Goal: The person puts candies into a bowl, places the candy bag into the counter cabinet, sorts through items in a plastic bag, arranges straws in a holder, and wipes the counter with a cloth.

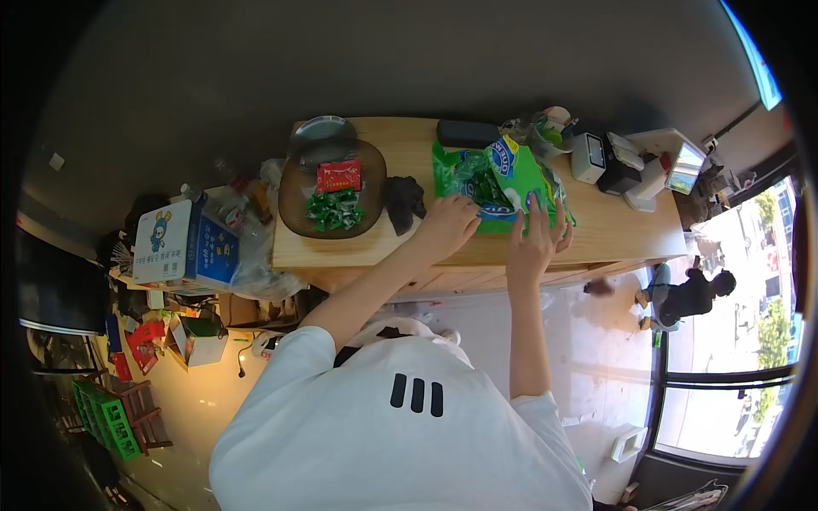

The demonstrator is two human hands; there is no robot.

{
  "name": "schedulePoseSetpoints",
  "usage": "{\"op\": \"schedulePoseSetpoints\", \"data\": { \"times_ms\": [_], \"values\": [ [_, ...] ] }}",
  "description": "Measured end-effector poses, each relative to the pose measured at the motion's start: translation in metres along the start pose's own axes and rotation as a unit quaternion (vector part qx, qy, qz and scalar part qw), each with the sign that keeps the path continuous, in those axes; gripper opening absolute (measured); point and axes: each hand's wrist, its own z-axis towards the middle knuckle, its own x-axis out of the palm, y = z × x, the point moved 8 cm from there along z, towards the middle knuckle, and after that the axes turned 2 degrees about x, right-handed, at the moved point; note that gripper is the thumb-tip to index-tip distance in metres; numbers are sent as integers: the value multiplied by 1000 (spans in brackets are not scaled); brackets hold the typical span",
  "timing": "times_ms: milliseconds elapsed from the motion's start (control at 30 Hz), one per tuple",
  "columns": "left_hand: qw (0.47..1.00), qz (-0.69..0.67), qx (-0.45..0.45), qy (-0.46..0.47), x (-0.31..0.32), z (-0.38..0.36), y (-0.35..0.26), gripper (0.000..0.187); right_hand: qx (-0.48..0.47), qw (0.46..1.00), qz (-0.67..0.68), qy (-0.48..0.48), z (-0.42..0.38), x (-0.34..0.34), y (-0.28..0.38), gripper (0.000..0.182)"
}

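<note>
A green candy bag (477, 163) with blue and white lettering lies on the wooden counter, its top gaping and small dark green wrapped pieces showing inside. My left hand (450, 226) is closed at the bag's near left edge, fingers bent over the plastic. On the bag's right side rests my right hand (537, 237), its fingers stretched out and apart against the plastic. To the left, a brown translucent tray (294, 192) holds a pile of green wrapped candies (335, 210) and a red packet (339, 176). Between tray and bag sits a crumpled dark cloth-like item (404, 203).
A dark oblong case (467, 134) lies behind the bag. Small white devices (588, 158) and a screen terminal (682, 167) stand at the counter's right. A blue-and-white box (189, 243) is left of the counter (622, 226). Another person (688, 298) is near the glass front.
</note>
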Motion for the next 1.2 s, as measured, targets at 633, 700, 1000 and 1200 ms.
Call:
{"op": "schedulePoseSetpoints", "data": {
  "times_ms": [633,700,1000,1200],
  "values": [
    [938,223,-125,236,98,39,14,35,117,993,0,-25,7,31,-62,54],
    [951,210,-69,215,113,37,11,41,105,994,4,-17,6,33,-66,55],
    [931,208,-12,299,157,63,19,50,61,998,32,-12,5,38,-74,56],
    [978,9,69,195,172,89,18,39,50,998,26,18,2,45,-70,59]
  ]
}}
